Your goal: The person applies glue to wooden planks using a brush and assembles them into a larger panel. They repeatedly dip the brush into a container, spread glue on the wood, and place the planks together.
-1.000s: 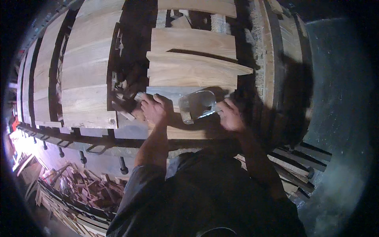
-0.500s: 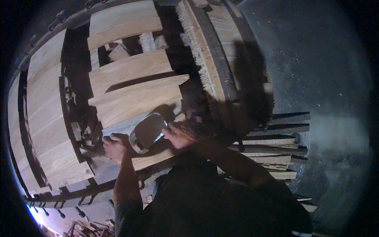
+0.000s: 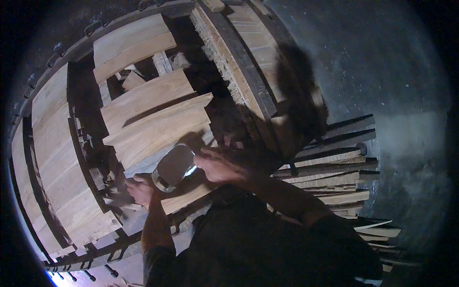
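A silvery, rounded-rectangular metal thing (image 3: 165, 186) with a brown middle lies over the boards between my hands; its exact kind I cannot make out. My right hand (image 3: 217, 166) is closed at its right edge, thumb side toward it. Under it runs a pale grey wooden board (image 3: 141, 168), alongside a lighter wooden board (image 3: 184, 197) nearer to me. My left hand (image 3: 142, 191) curls its fingers at the left end of these boards; the undersides of the fingers are hidden. A wide wooden board (image 3: 158, 126) lies just beyond.
More boards (image 3: 55, 138) lie in rows on the left, with dark gaps and wood scraps between. A rough-edged stack of wood (image 3: 234, 62) stands beyond to the right. Several wood strips (image 3: 330, 179) lie at the right on the grey floor (image 3: 406, 158). Metal handles (image 3: 114, 254) line the rim nearby.
The view has shifted, so more strips show at the lower right. The metal thing looks slightly lower and tilted differently; both hands keep nearly the same places.
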{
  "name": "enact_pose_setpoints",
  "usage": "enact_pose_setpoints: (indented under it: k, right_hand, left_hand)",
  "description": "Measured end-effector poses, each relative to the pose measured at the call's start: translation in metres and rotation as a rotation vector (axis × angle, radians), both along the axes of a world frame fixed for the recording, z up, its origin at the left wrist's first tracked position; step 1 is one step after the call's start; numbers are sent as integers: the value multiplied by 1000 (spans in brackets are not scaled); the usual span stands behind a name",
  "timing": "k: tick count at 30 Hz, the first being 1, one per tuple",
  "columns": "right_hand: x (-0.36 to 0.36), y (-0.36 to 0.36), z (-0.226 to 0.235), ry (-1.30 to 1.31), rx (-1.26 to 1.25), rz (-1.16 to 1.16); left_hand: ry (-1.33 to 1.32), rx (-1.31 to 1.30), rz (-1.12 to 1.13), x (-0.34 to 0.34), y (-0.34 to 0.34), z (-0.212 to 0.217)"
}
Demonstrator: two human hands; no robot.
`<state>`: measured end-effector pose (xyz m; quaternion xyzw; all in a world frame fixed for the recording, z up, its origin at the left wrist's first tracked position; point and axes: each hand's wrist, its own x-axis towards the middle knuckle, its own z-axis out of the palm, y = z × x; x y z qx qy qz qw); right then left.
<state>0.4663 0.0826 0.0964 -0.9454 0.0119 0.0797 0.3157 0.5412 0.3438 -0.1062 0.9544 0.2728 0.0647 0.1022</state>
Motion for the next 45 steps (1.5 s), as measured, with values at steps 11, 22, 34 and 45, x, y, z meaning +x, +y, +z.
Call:
enact_pose_setpoints:
  k: [11, 22, 34, 45]
  right_hand:
    - [-2, -52, -48, 140, 138, -331]
    - [23, -118, -44, 168, 814, -565]
    - [225, 107, -23, -141, 528, -385]
    - [223, 107, -17, -216, 256, -357]
  left_hand:
    - [122, -136, 4, 2, 3, 30]
    - [47, -103, 25, 2, 6, 17]
    - [131, -210, 35, 7, 10, 33]
    - [91, -198, 38, 7, 8, 35]
